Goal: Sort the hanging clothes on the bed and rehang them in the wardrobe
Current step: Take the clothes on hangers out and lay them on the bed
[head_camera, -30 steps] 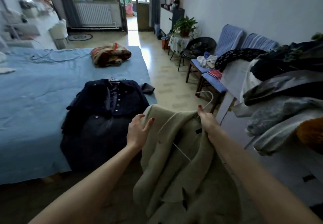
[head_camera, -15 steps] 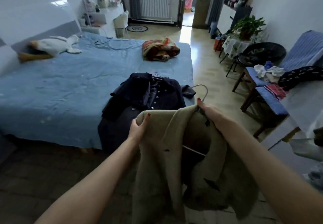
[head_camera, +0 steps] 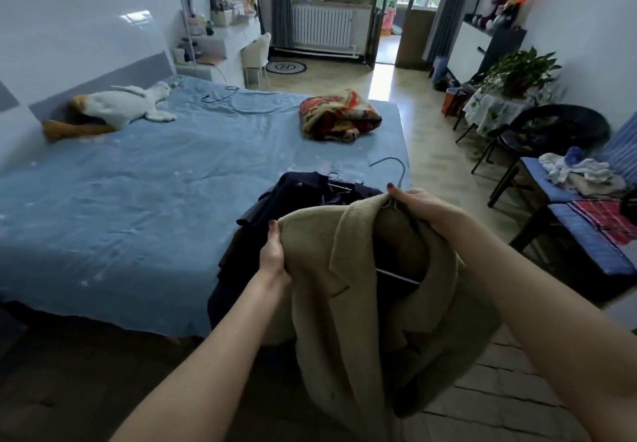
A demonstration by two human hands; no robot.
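Beige coat hung in front of the person, held up off the floor near the foot corner of the bed, draped on a wire hanger whose hook stuck up above the collar. Bed, covered in a blue sheet, filled the left half of view. Dark navy coat lay on the bed's near right corner, partly hanging over the edge, just behind the beige coat, its own hanger hook showing at the collar. Stuffed goose toy lay by the headboard, well apart from the coats. Folded red patterned blanket sat on the far right part of the bed. Blue cushioned chairs with loose laundry stood along the right wall, a potted plant beyond them. Left hand gripped the beige coat's left shoulder, thumb on top of the fabric, fingers hidden under it. Right hand was closed around the collar and the hanger's neck just below the hook, fingers curled into the cloth.
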